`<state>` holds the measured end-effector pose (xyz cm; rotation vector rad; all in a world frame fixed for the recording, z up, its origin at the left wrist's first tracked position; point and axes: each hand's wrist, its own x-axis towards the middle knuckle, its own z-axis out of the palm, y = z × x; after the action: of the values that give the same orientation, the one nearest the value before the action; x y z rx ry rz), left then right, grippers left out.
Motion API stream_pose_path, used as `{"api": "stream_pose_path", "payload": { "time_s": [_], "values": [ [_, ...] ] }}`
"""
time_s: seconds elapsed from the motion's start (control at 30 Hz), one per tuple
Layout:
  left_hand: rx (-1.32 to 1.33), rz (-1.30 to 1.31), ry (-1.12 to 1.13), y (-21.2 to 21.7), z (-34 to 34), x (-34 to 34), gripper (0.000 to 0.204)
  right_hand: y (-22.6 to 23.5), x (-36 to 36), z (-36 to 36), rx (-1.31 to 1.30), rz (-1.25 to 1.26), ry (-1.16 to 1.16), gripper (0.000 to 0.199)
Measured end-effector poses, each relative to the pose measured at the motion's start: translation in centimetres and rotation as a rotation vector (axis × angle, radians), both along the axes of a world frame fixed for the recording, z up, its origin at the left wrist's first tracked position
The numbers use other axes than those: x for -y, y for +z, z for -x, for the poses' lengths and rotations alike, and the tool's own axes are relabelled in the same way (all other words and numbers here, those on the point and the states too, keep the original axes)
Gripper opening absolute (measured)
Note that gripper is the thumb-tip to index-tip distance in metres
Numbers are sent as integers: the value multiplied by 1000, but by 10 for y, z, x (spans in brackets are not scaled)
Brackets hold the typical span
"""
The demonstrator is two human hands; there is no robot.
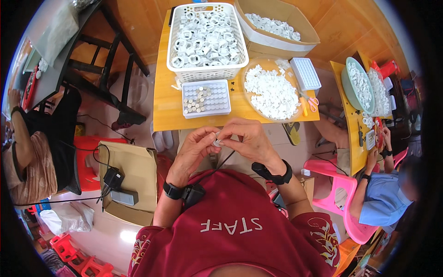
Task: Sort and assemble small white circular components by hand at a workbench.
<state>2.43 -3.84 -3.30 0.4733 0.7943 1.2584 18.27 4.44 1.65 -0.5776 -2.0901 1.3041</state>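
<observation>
Left hand [195, 147] and right hand [248, 138] both pinching a small white part [217, 142], just off the six-o'clock edge of the table [165, 113], tray [210, 113] of round discs [202, 108] at twelve o'clock from it, white basket [210, 74] farther on, heaped white pieces [272, 92] at half past one

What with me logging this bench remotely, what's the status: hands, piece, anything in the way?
Left hand and right hand pinching small white piece between them. Piece partly hidden by fingers. Nothing visibly blocking; white tray lies beyond on table.
</observation>
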Motion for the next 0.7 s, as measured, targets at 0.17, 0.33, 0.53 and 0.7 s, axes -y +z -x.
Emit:
{"api": "stream_pose_path", "payload": {
  "time_s": [0.17, 0.33, 0.53, 0.7],
  "values": [
    [28, -2, -29, -10, 2, 1, 25, -2, -1, -1, 44, -47, 33, 14],
    [31, 37, -11, 0, -1, 2, 26, -1, 2, 1, 34, -209, 23, 19],
    [-115, 8, 28, 13, -6, 0, 23, -12, 4, 4, 48, -337, -78, 22],
    [-243, 26, 109, 3, -6, -1, 18, -17, 7, 5, -53, -53, -163, 18]
  ]
}}
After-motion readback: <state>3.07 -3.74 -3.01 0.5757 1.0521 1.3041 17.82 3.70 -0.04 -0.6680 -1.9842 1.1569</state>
